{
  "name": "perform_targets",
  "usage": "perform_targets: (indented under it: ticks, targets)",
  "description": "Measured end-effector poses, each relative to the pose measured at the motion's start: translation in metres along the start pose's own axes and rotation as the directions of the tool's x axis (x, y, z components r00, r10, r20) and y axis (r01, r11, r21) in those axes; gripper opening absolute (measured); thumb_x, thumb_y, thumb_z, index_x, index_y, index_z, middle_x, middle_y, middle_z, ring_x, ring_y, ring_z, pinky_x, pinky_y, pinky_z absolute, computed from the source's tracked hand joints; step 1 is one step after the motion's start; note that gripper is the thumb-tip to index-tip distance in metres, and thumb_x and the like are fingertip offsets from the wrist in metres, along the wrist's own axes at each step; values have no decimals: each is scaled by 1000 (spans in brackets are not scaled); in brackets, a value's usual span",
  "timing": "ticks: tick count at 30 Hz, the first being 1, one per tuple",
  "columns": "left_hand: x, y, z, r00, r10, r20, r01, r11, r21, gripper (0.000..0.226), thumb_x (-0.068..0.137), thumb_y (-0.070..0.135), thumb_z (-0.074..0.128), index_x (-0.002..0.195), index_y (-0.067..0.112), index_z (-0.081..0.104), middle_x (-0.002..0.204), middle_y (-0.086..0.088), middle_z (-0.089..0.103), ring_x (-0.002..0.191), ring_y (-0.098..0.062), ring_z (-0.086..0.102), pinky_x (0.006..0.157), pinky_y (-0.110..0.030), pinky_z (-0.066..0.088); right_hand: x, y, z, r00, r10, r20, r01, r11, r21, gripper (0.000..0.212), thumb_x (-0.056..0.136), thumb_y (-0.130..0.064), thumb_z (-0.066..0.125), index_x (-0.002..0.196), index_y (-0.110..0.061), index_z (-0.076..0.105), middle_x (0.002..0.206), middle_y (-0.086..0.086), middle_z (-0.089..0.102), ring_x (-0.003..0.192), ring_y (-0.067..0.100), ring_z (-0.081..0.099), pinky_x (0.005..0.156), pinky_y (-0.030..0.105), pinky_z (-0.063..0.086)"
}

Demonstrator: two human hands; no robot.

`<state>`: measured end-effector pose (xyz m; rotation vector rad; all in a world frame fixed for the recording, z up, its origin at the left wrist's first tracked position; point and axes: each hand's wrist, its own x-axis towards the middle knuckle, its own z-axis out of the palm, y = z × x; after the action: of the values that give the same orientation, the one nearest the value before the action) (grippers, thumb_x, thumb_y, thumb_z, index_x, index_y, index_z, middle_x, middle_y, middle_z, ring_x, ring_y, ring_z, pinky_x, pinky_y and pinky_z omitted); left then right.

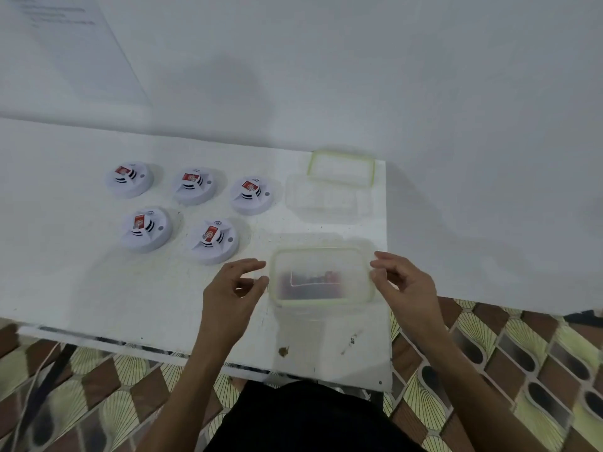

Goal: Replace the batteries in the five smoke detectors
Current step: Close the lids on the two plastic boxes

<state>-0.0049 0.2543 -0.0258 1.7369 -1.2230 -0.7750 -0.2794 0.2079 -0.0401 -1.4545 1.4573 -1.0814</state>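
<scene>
Five smoke detectors (146, 228) stood at the left of the white table (65, 272). Three were in a far row and two in a near row, all well apart from one another. Each showed one red battery (211, 232) seated on top, five in all.

Right of the near row, the left hand (233, 288) was at the left short end of the near lid (321, 259). Its fingers were curled with the thumb tip at the rim; blur hid whether it gripped.

The lid sat over the near box (326, 308), whose long axis ran left to right between the two hands. Reddish contents inside were too blurred to count.

The right hand (404, 285) pinched the lid's right short end between forefinger and thumb.

Beyond lay a second, uncovered far box (326, 199), with its loose lid (341, 168) just behind. This made two boxes and two lids.

Opening the near box appeared to be the step in hand. The detectors lay leftward and beyond, so the left hand was nearer to them.
</scene>
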Motion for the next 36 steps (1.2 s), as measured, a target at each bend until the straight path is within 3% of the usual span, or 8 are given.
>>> perform_targets:
  ticks: [6, 12, 17, 24, 28, 31, 33, 36]
  targets:
    - [-4, -9, 5, 998, 66, 19, -67, 996, 66, 25, 85, 14, 69, 105, 29, 67, 112, 10, 61, 83, 4, 62, 72, -2, 43, -5, 5, 6, 998, -68, 5, 68, 987, -147, 20, 90, -10, 66, 98, -28, 70, 120, -12, 63, 101, 0, 63, 86, 10, 50]
    - [-2, -13, 4, 996, 83, 40, -85, 994, 61, 24, 86, 15, 68, 106, 29, 67, 111, 10, 62, 84, 3, 63, 74, -3, 44, -6, 6, 9, 995, -96, -14, 91, 978, -189, 21, 91, -10, 65, 101, -28, 69, 121, -14, 61, 100, -8, 61, 86, 13, 52]
    - [-5, -15, 9, 999, 7, 39, -8, 999, 34, 21, 90, 19, 63, 107, 30, 66, 105, 15, 68, 88, 5, 62, 72, -2, 44, -9, 7, 11, 999, -33, -7, 31, 979, -200, 18, 93, -18, 63, 105, -30, 67, 125, -14, 60, 112, 8, 58, 94, 28, 48]
    - [-5, -9, 20, 995, -104, 12, 104, 994, -45, 27, 82, 29, 73, 108, 25, 65, 95, 14, 70, 84, 7, 64, 72, -6, 48, -20, 4, 34, 993, -11, -121, 1, 996, -85, 15, 92, -11, 63, 107, -13, 65, 95, -5, 66, 90, 2, 63, 83, 24, 54]
    - [-3, -12, 17, 993, -109, 34, 111, 993, -41, 29, 82, 29, 72, 110, 25, 65, 97, 11, 71, 85, 6, 65, 76, -11, 50, -19, 2, 32, 996, -17, -91, 9, 996, -88, 12, 92, -8, 63, 103, -11, 63, 94, -13, 65, 89, 0, 64, 80, 19, 53]
    - [3, -14, 14, 993, -73, 90, 73, 997, 2, 28, 84, 29, 70, 110, 25, 62, 100, 14, 68, 87, 6, 63, 82, -20, 53, -13, -1, 24, 1000, 6, 4, -5, 990, -142, 11, 92, -12, 63, 101, -16, 59, 96, -6, 66, 86, 3, 64, 72, 11, 50]
    - [6, -14, 12, 988, -39, 150, 33, 999, 42, 27, 86, 30, 68, 111, 28, 58, 105, 17, 64, 90, 7, 61, 87, -27, 53, -10, 0, 19, 998, -2, 56, 14, 977, -214, 14, 91, -15, 63, 102, -18, 55, 102, -3, 63, 90, 9, 64, 75, 19, 54]
    - [12, -15, 10, 979, 63, 194, -90, 987, 134, 46, 85, 37, 67, 126, 31, 47, 128, 12, 50, 108, 4, 53, 96, -34, 48, -2, 2, 10, 978, -112, 178, 173, 909, -378, 34, 88, -24, 67, 118, -23, 51, 133, -6, 46, 123, 16, 47, 98, 39, 47]
